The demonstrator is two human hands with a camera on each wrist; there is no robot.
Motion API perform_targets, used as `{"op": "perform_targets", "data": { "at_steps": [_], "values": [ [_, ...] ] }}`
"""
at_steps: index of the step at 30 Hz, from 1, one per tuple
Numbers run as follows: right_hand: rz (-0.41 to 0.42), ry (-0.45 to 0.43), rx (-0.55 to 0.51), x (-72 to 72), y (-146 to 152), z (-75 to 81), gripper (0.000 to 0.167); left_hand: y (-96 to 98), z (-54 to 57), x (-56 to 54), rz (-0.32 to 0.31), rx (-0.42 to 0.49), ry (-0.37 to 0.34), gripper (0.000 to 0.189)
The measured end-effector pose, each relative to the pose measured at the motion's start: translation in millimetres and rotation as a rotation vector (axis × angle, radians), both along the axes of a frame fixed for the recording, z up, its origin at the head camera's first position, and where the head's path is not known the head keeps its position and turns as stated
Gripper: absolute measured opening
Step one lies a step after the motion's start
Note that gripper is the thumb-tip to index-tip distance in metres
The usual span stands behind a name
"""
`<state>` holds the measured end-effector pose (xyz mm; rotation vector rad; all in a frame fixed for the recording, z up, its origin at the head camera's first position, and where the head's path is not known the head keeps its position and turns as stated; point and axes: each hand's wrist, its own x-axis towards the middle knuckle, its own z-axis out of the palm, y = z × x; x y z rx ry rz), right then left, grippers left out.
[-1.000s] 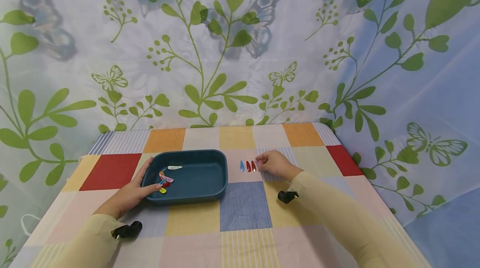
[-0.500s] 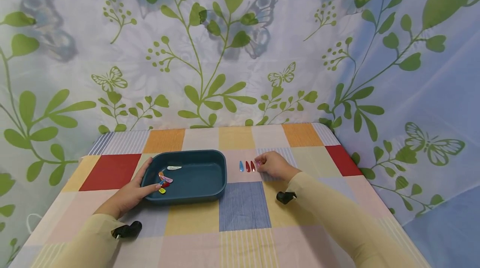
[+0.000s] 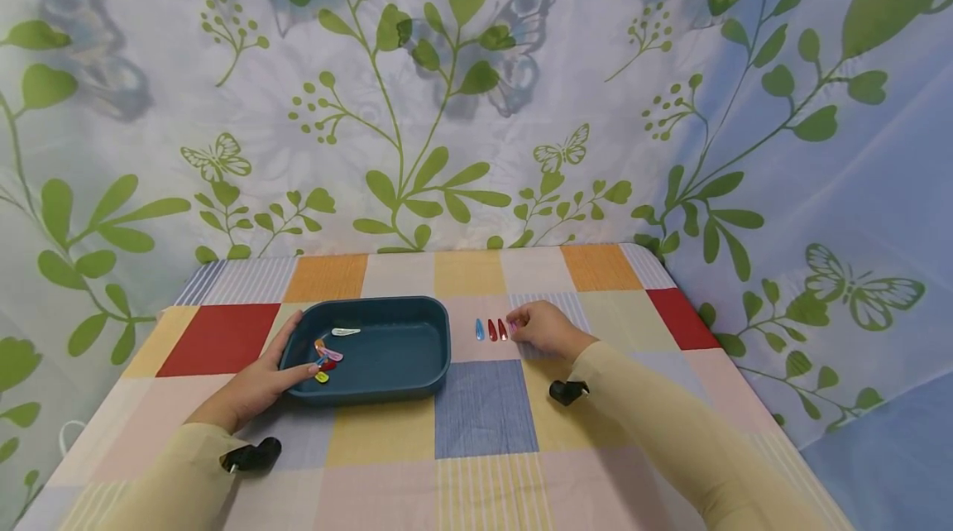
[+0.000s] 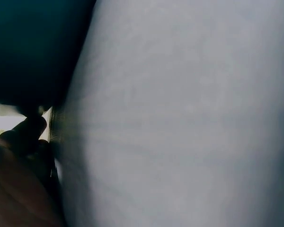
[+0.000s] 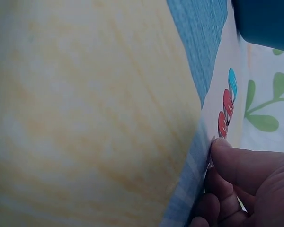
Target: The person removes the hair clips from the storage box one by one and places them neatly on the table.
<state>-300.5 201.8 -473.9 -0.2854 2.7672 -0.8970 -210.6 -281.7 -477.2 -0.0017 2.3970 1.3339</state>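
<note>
A dark teal tray (image 3: pixel 395 349) stands on the patchwork cloth. My left hand (image 3: pixel 256 382) holds its left end, thumb over the near rim and fingers along the outer side. Inside the tray lie a white snap hair clip (image 3: pixel 346 332), a yellow hair clip (image 3: pixel 322 377) and a small pile of other coloured clips. To the right of the tray, a blue hair clip (image 3: pixel 480 329) and two red hair clips (image 3: pixel 493 329) form a row. At the row's right end my right hand (image 3: pixel 547 327) pinches a pink-purple hair clip (image 3: pixel 513 326), mostly hidden by the fingers.
The patchwork cloth (image 3: pixel 487 407) covers the table. A hanging curtain (image 3: pixel 462 142) with leaves and butterflies closes off the back and sides. Black wrist cameras sit at both sleeve cuffs.
Hardly anything differs. My right fingers have shifted very slightly at the pink-purple clip, and more of it shows. The left hand and the tray have stayed in place.
</note>
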Motion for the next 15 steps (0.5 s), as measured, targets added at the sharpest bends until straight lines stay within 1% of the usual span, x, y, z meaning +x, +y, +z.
{"op": "perform_targets", "data": {
  "at_steps": [4,8,11,15],
  "values": [
    [0.010,-0.011,-0.004,-0.9,1.5,-0.3,0.032,1.5,4.2,-0.5,0.000,-0.002,-0.013,0.112],
    [0.004,-0.047,-0.021,-2.7,5.2,0.4,0.033,3.3,7.4,-1.2,0.001,-0.003,-0.017,0.113],
    [0.005,-0.063,-0.034,-4.4,6.8,1.8,0.034,3.5,8.3,-2.0,0.006,-0.007,-0.023,0.114],
    [0.024,-0.057,-0.031,-6.6,6.4,3.0,0.035,2.2,7.8,-3.4,0.011,-0.005,-0.029,0.112]
  ]
}}
